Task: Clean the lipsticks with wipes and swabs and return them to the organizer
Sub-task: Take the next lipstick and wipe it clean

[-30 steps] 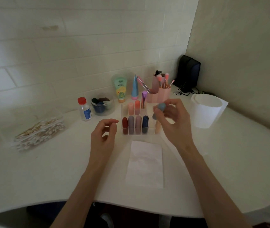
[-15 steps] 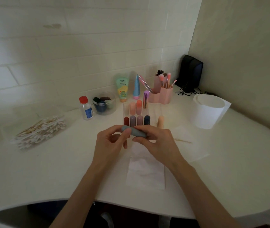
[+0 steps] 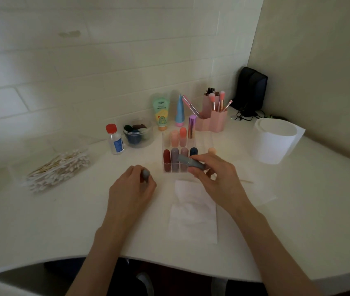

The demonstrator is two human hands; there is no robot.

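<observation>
My right hand grips the body of a grey-blue lipstick, tilted just in front of the clear organizer. My left hand holds that lipstick's grey cap, a hand's width to the left. Several lipsticks stand in the organizer, among them a dark red one and a navy one. A white wipe lies flat on the table below my right hand. A peach lipstick stands to the right of the organizer.
A heap of cotton swabs lies at the left. A small bottle with a red cap, a clear tub, two tubes, a pink brush holder and a white roll of wipes stand behind. A used swab stick lies right of my hand.
Both hands held the closed lipstick together half a second ago. The cap has come off: my left hand has drawn left with it, and my right hand keeps the body.
</observation>
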